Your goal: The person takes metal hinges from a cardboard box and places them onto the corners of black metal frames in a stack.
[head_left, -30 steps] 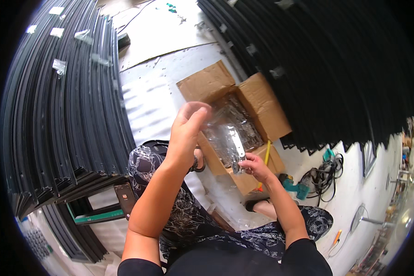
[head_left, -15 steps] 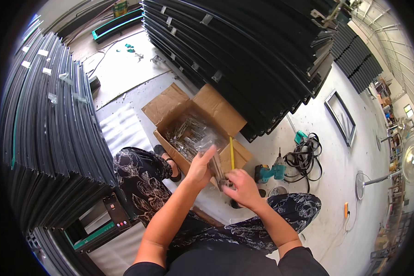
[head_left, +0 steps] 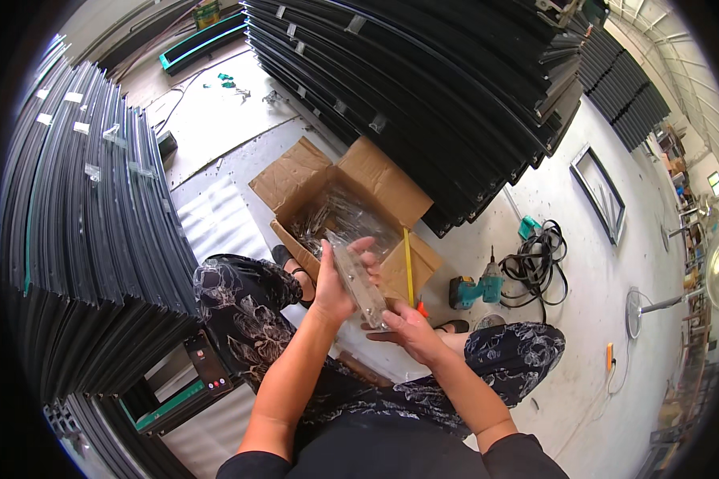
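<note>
A long, flat metal fitting in clear plastic lies slantwise between my hands. My left hand cradles its far end, thumb on one side and fingers on the other. With thumb and fingers my right hand grips the near end. Just beyond them is an open cardboard box, its flaps folded out. Inside it lie several more metal pieces in clear plastic wrapping. The exact kind of fitting is too small to make out.
Tall stacks of black frames rise on the left and far side. Right of the box are a yellow tape measure strip, a teal cordless drill and a coiled black cable. Farther right lies a dark frame.
The fitting has turned so its flat face shows, and my left fingers have opened around it. My right hand has moved slightly down. An orange-red tip now shows beside the box.
</note>
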`<action>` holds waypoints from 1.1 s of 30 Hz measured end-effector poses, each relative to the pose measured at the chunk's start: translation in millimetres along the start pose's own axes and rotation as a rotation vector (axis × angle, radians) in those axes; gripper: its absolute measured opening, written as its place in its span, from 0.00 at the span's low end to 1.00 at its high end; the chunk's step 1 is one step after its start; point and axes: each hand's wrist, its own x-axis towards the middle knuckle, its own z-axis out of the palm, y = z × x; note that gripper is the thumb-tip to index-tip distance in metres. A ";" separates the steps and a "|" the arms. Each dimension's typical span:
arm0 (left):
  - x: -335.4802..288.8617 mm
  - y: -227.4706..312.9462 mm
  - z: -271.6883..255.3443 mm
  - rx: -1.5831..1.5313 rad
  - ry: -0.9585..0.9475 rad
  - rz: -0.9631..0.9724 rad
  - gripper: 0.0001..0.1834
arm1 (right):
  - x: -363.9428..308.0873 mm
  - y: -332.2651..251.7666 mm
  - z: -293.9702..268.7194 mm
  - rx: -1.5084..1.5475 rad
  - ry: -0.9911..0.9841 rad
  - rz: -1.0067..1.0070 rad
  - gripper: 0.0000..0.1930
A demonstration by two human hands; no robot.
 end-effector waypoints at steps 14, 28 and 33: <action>4.6 22.6 4.6 0.335 0.213 -0.082 0.24 | 14.7 6.6 -20.2 -0.622 0.322 -0.338 0.13; 4.3 22.9 -17.8 0.678 0.089 -0.169 0.15 | 0.9 -14.3 -54.6 -0.798 0.376 -0.417 0.14; -4.7 11.6 -5.7 0.634 0.196 -0.308 0.09 | -16.0 -10.6 -64.1 -0.708 0.271 -0.232 0.15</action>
